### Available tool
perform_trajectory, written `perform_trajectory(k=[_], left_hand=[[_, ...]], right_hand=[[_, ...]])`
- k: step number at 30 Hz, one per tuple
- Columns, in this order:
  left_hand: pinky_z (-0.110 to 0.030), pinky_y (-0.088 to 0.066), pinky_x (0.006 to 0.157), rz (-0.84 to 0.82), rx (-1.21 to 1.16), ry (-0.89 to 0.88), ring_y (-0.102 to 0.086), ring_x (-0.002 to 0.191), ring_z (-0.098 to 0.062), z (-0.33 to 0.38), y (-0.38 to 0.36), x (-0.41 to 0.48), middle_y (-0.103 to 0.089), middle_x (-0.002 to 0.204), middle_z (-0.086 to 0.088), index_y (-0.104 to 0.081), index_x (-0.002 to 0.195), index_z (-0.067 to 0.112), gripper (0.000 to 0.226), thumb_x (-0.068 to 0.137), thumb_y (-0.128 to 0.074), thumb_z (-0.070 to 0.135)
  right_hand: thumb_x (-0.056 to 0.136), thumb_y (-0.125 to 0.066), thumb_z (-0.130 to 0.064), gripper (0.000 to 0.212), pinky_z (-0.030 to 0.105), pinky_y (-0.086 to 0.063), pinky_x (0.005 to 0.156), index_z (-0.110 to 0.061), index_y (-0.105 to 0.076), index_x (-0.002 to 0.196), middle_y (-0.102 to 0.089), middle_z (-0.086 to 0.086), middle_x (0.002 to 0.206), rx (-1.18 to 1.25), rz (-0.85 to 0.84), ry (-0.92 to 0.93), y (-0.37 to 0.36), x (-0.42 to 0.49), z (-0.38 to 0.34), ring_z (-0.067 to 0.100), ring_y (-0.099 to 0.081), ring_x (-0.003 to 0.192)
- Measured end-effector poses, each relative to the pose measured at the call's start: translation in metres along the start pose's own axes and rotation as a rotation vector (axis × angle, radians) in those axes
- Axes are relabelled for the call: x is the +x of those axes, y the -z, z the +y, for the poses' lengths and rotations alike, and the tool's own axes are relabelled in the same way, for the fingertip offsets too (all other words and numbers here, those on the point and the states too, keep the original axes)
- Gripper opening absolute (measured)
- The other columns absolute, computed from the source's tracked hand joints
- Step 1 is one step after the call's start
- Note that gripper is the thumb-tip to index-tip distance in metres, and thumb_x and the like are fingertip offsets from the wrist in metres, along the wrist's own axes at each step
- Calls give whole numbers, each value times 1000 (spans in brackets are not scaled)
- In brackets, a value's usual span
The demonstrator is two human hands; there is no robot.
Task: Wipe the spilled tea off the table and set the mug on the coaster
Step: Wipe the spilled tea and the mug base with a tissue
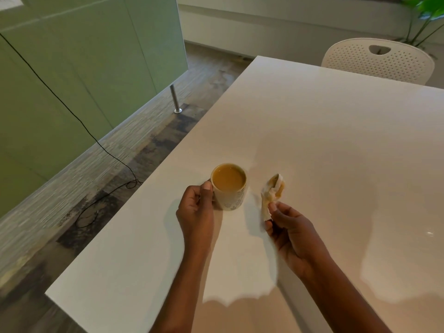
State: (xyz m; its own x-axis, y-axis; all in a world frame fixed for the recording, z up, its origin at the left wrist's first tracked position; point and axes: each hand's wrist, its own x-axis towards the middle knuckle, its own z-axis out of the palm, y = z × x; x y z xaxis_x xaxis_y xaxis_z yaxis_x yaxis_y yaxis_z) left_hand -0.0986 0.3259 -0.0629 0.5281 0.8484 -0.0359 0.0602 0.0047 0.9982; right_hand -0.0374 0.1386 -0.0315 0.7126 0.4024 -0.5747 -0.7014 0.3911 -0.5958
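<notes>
A cream mug (230, 194) with a dark leaf pattern, full of milky tea, stands on the white table (324, 140) near its left edge. My left hand (195, 207) grips the mug at its handle side, thumb against the rim. To the right of the mug, my right hand (288, 227) pinches a crumpled white tissue (272, 193) stained brown with tea and holds it up off the table. No coaster is in view, and I see no wet spill on the table surface.
A white perforated chair (378, 60) stands at the table's far edge. Left of the table are a green partition (72, 80), a metal post (175, 99) and a black cable (101, 145) on the wood floor. A plant (425, 13) is at the top right.
</notes>
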Motion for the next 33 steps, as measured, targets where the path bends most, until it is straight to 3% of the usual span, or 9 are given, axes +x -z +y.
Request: perform_trajectory(k=[6, 10, 14, 16, 20, 23, 26, 29, 33], left_hand=[[-65, -64, 86, 19, -56, 29, -76, 95, -39, 2, 3, -4, -78, 85, -3, -68, 81, 25, 33, 101, -68, 51], [-67, -63, 92, 29, -112, 53, -77, 91, -28, 4, 15, -7, -79, 86, -2, -70, 81, 27, 33, 97, -68, 56], [-65, -63, 95, 58, -163, 42, -75, 87, -21, 14, 32, -8, -78, 87, -4, -72, 80, 26, 35, 92, -70, 59], [-63, -63, 96, 74, -192, 36, -74, 87, -19, 20, 42, -9, -77, 86, -5, -71, 78, 26, 36, 90, -71, 60], [-56, -65, 95, 111, -209, 22, -75, 89, -21, 24, 62, -11, -77, 88, -7, -72, 76, 27, 36, 88, -72, 60], [-53, -65, 95, 137, -217, 18, -75, 91, -21, 25, 72, -13, -77, 90, -9, -72, 76, 27, 33, 91, -72, 57], [-53, -65, 96, 174, -208, 22, -76, 92, -21, 24, 80, -16, -78, 91, -9, -72, 76, 27, 31, 103, -71, 42], [-50, -65, 95, 203, -207, 42, -76, 93, -21, 24, 85, -20, -78, 92, -9, -72, 77, 26, 29, 103, -69, 39], [-49, -66, 94, 223, -209, 57, -76, 93, -21, 25, 90, -24, -77, 93, -12, -70, 85, 14, 30, 104, -67, 37]], right_hand=[[94, -74, -5, 20, 20, -60, 62, 3, -77, 112, -76, 9, 89, -124, 49, 118, -3, 14, -9, 12, -67, 69], [93, -77, -7, 19, 24, -61, 70, 1, -79, 110, -76, 10, 93, -258, 51, 193, -9, 23, -17, 16, -66, 75], [92, -82, -12, 8, 30, -61, 76, -8, -85, 98, -79, 9, 88, -562, 74, 314, -19, 34, -20, 19, -68, 78], [90, -85, -13, 2, 32, -63, 74, -12, -86, 90, -80, 8, 81, -720, 103, 376, -26, 39, -16, 18, -69, 71], [84, -79, -10, 15, 32, -58, 67, -18, -84, 72, -77, 7, 65, -1024, 139, 475, -40, 49, -3, 12, -65, 55], [80, -73, -14, 15, 35, -55, 58, -16, -80, 67, -73, 5, 58, -1181, 182, 529, -46, 56, 7, 25, -69, 56], [79, -68, -13, 14, 41, -55, 54, -10, -77, 69, -71, 10, 61, -1228, 212, 554, -50, 64, 17, 34, -69, 61], [80, -67, -11, 14, 34, -48, 54, -6, -76, 71, -70, 12, 62, -1249, 234, 590, -57, 72, 20, 34, -68, 64], [80, -63, -7, 17, 41, -55, 58, -7, -75, 69, -69, 13, 61, -1300, 217, 622, -68, 82, 21, 35, -69, 64]])
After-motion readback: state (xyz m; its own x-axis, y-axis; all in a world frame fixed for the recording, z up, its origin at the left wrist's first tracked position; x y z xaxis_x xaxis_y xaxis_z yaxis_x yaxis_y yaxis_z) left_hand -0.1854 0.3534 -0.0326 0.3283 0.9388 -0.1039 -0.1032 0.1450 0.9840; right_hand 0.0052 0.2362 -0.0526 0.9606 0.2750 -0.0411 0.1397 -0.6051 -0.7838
